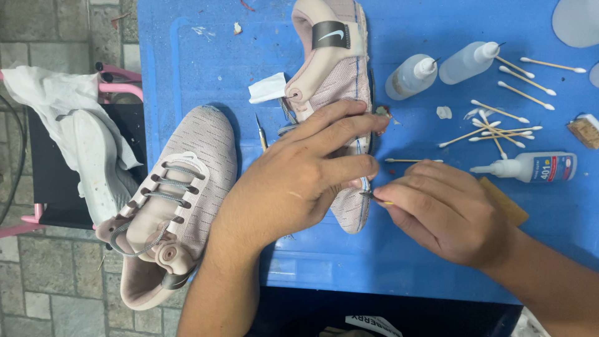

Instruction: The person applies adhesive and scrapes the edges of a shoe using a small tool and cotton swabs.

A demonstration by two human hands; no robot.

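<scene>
— So, where are the hands at this moment?

— Both are on the blue desk (206,68). The left hand (299,181) lies flat over the pink shoe (337,81) that is on its side, with the fingers spread wide and pressing on it, not closed around anything.

— And the other hand?

— The right hand (446,209) is just beside the shoe's sole edge. Its fingers are pinched tight on a thin stick (377,200) (I think a cotton swab, but it is too small to tell), and the tip touches the edge of the shoe.

— What else is near?

— A second pink shoe (171,206) stands upright at the left edge of the desk, laces up. Two clear squeeze bottles (446,68), many cotton swabs (505,125) and a small glue bottle (530,167) lie to the right, well apart from the shoe.
</scene>
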